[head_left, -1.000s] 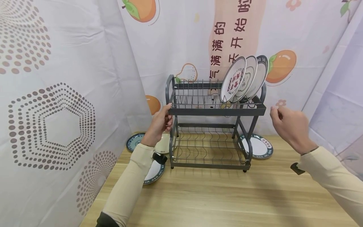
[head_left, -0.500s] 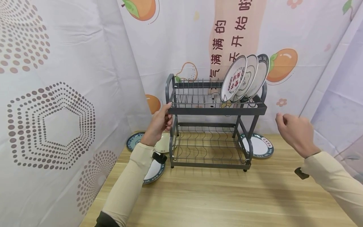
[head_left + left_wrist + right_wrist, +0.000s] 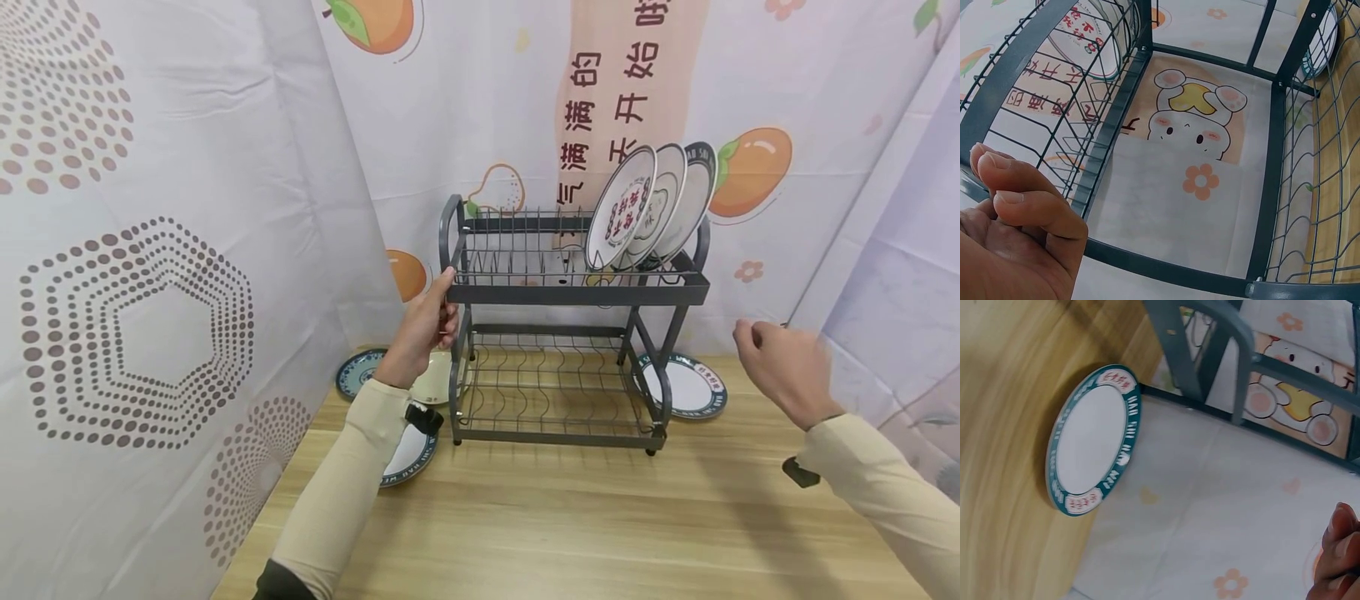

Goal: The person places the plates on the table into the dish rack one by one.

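Observation:
A dark grey two-tier dish rack (image 3: 577, 293) stands on the wooden table. My left hand (image 3: 422, 332) grips the front left corner of its upper tier, and the left wrist view shows that hand's curled fingers (image 3: 1038, 209) beside the upper rail. Three white plates (image 3: 619, 208) lean side by side at the right end of the top tier; the nearest has red writing. Nothing shows in my right hand (image 3: 787, 367), which is in the air right of the rack, apart from it, with fingers (image 3: 1338, 556) curled.
A green-rimmed plate (image 3: 688, 387) lies behind the rack's right leg. To the left lie a blue-patterned plate (image 3: 358, 372), a cream dish (image 3: 433, 381) and another green-rimmed plate (image 3: 408, 457), partly hidden by my left arm. Printed curtains (image 3: 450, 108) hang behind and at the sides.
My right hand has moved right and downward, away from the rack. My left hand has stayed on the rack's corner, and the plates have not moved.

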The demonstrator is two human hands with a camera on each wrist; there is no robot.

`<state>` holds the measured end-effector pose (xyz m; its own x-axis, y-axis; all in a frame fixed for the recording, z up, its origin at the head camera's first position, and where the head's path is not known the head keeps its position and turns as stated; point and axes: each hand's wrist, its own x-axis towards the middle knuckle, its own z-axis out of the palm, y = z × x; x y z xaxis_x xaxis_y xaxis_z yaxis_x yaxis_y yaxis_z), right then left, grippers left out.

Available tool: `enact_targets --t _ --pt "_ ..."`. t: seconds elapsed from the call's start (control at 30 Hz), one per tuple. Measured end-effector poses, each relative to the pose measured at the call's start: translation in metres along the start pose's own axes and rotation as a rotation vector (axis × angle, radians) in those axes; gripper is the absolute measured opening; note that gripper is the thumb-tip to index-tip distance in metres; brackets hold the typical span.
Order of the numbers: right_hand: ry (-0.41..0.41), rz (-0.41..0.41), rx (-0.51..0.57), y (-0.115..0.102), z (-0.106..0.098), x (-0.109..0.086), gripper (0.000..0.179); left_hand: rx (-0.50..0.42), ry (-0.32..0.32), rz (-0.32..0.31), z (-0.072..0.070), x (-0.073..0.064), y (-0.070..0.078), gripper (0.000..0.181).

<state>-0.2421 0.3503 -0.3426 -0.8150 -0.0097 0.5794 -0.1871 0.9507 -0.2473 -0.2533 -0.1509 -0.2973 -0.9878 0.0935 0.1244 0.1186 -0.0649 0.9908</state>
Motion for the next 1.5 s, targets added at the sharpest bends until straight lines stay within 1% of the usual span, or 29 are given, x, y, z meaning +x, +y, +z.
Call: enact_targets --t 0.17,0.43,0.6,0.77,0.83,0.93,1.03,1.13,1.23,1.37,1.5 --pt "-0.084 0.046 0.001 0.011 0.012 -0.007 0.054 0.031 0.020 -0.007 0.000 0.000 0.001 0.068" --pt "-0.205 0.092 -0.010 0.025 0.027 -0.016 0.055 0.042 0.021 0.012 0.001 0.002 0.003 0.068" --pt "-0.245 0.112 -0.005 0.034 0.036 -0.019 0.054 0.032 0.028 0.018 0.000 0.002 0.003 0.066" --pt "-0.281 0.115 0.012 0.039 0.044 -0.022 0.052 0.026 0.038 0.004 -0.001 0.000 0.002 0.062" --pt "-0.310 0.112 0.011 0.041 0.048 -0.025 0.052 0.020 0.041 -0.003 -0.002 0.000 0.002 0.061" --pt "-0.379 0.099 0.006 0.045 0.054 -0.029 0.053 0.012 0.039 -0.003 -0.002 -0.002 0.001 0.060" --pt "-0.478 0.089 0.002 0.049 0.058 -0.033 0.056 0.008 0.026 0.003 -0.002 -0.003 0.001 0.061" --pt "-0.590 0.109 0.021 0.053 0.061 -0.037 0.060 0.002 0.010 0.006 -0.001 -0.003 0.001 0.062" --pt "-0.684 0.154 0.051 0.056 0.064 -0.039 0.065 -0.006 0.001 0.006 -0.001 -0.003 0.001 0.061" --pt "-0.749 0.183 0.068 0.058 0.068 -0.039 0.068 -0.013 -0.011 0.021 0.000 -0.002 0.001 0.061" --pt "-0.768 0.184 0.076 0.060 0.074 -0.040 0.064 -0.017 -0.029 0.043 0.001 -0.001 0.002 0.061"
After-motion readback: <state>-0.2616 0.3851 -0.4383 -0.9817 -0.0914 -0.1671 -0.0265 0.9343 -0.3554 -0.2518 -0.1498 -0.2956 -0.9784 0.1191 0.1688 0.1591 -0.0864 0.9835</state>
